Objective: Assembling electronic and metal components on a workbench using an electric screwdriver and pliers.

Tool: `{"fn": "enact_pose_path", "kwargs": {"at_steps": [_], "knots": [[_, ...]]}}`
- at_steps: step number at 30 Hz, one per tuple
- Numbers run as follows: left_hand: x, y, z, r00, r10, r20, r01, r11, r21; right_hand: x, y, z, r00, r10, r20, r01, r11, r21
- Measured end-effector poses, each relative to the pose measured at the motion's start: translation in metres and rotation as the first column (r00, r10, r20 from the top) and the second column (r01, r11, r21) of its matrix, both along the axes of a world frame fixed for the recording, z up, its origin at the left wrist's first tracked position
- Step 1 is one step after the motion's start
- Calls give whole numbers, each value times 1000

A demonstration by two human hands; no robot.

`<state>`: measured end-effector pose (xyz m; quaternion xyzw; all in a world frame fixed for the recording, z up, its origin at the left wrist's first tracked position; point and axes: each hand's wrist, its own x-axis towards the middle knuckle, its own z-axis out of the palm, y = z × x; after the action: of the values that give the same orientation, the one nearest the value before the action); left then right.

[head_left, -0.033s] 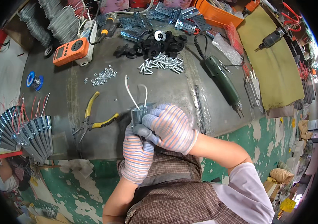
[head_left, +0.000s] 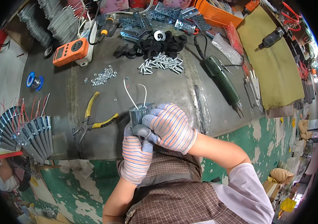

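Note:
Near the front edge of the workbench, both my gloved hands close around a small shiny metal bracket (head_left: 136, 116). Two white wires (head_left: 130, 95) stick up out of its top. My left hand (head_left: 136, 158), in a striped glove, grips the bracket from below, its fingers partly hidden. From the right, my right hand (head_left: 172, 127) wraps round the same piece, its grey-tipped thumb pressed across the front. Left of the bracket lie pliers with yellow handles (head_left: 109, 121). Small metal nuts (head_left: 104, 76) are scattered beyond them, with a heap of silver screws (head_left: 162, 63) further right.
A green electric screwdriver (head_left: 220, 80) lies on the right. Black plastic knobs (head_left: 155, 45) and metal brackets (head_left: 134, 23) pile up at the back. An orange meter (head_left: 69, 51), a solder spool (head_left: 36, 81) and wired metal strips (head_left: 36, 132) occupy the left.
The bracket and the white wire tips have shifted very slightly left. Both hands keep their hold.

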<state>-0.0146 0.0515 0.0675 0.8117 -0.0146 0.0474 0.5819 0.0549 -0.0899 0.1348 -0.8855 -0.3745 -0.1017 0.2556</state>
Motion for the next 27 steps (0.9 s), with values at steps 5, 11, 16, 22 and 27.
{"fn": "enact_pose_path", "kwargs": {"at_steps": [5,11,16,22,27], "knots": [[-6,-6,28,967,29,-254,-155,859,-489,-14,-17,-4,994,-88,-62,106,903,415],[-17,-18,45,944,-156,-290,5,888,-461,-50,-13,-17,955,-9,-296,116,931,345],[-9,-6,39,998,-60,-2,60,998,-10,-59,-19,-29,701,152,-697,451,662,599],[22,15,29,974,213,84,-190,956,-225,-56,-23,-5,352,438,-827,657,513,552],[27,15,24,866,124,485,-269,932,243,-57,-26,-3,222,687,-692,770,313,557]]}}
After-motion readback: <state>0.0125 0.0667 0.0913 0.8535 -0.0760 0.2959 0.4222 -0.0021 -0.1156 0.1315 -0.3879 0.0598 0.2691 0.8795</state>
